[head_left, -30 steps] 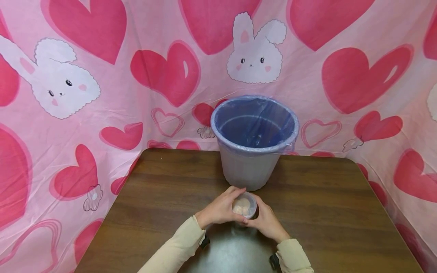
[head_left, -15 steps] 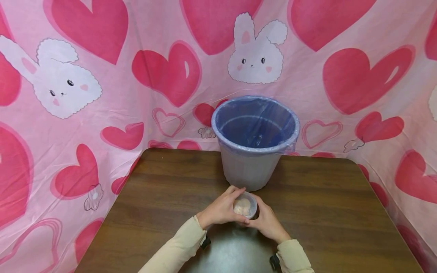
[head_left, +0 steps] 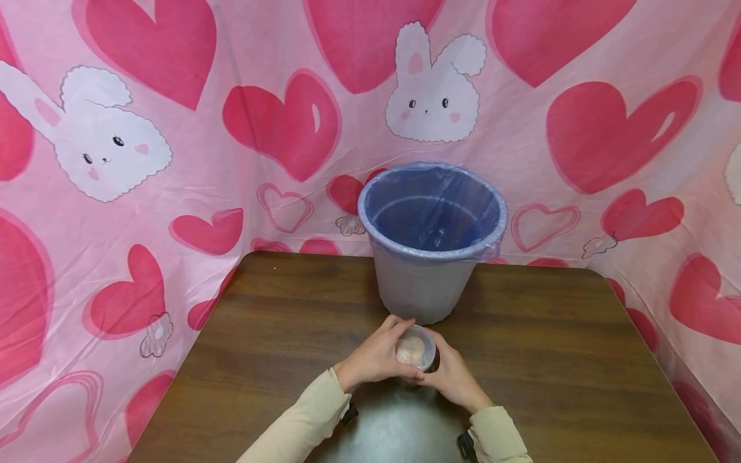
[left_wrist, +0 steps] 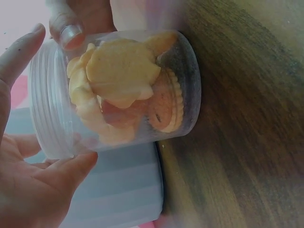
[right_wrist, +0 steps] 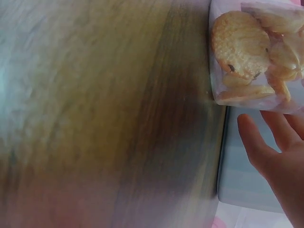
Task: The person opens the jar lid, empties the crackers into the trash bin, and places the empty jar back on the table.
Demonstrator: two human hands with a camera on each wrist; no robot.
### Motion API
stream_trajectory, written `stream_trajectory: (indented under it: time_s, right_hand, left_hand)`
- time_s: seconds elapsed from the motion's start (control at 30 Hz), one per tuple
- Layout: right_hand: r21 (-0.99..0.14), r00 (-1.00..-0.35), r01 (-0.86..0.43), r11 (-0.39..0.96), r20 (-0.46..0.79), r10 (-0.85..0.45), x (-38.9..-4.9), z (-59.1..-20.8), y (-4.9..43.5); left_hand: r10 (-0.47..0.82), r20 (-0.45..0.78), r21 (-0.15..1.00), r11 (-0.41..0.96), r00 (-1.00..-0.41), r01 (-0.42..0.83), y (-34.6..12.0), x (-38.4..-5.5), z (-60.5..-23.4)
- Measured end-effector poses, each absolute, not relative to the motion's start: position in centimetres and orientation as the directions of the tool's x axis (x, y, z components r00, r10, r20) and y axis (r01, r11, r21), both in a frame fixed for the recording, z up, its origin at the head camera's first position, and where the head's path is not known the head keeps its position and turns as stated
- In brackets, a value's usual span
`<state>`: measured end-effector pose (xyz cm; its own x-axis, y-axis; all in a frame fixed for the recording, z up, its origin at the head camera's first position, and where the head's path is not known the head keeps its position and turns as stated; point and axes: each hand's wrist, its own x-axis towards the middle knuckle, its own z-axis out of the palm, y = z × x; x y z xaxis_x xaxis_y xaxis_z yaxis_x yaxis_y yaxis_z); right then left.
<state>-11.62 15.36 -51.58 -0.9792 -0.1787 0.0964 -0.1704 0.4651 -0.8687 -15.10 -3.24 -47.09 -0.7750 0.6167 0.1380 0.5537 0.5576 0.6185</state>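
Jar, head view: I have the jar point(head_left: 415, 347) upright, mid-table point(head_left: 289, 308), just on the near side of the bin point(head_left: 425, 286).
Hands, head view: left hand point(head_left: 379, 354) and right hand point(head_left: 454, 376) both grasping jar, one per side.
Cookies, left wrist: cookies point(left_wrist: 123, 71) inside; I see left fingers round the clear lid point(left_wrist: 45, 99), right thumb on jar.
Fingers, right wrist: right fingers bent beside jar; fingertip contact, can't tell.
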Motion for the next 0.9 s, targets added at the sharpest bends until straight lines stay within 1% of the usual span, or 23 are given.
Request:
stream_trajectory:
  time_s: [0.23, 0.33, 0.53, 0.77, 0.9]
  right_hand:
    - [-0.865, -0.980, -0.170, 0.473, 0.098, -0.173, -11.4, -51.5, 15.4]
    - [-0.863, -0.976, -0.190, 0.469, 0.113, -0.187, -11.4, -51.5, 15.4]
    - [-0.866, -0.974, -0.201, 0.459, 0.125, -0.191, -11.3, -51.4, 15.3]
    - [-0.901, -0.966, -0.211, 0.380, 0.132, -0.224, -11.3, -51.4, 15.4]
    - [-0.919, -0.966, -0.186, 0.348, 0.106, -0.235, -10.9, -49.6, 15.3]
  left_hand:
    - [0.627, 0.152, 0.608, 0.550, -0.764, 0.573, -3.3, -15.0, -47.1]
    - [0.640, 0.153, 0.609, 0.539, -0.753, 0.582, -3.4, -15.0, -47.1]
    - [0.682, 0.163, 0.610, 0.499, -0.713, 0.616, -4.3, -15.3, -47.1]
    - [0.735, 0.144, 0.617, 0.456, -0.662, 0.641, -5.4, -15.7, -47.0]
    - [0.750, 0.131, 0.608, 0.456, -0.649, 0.650, -5.6, -15.9, -47.0]
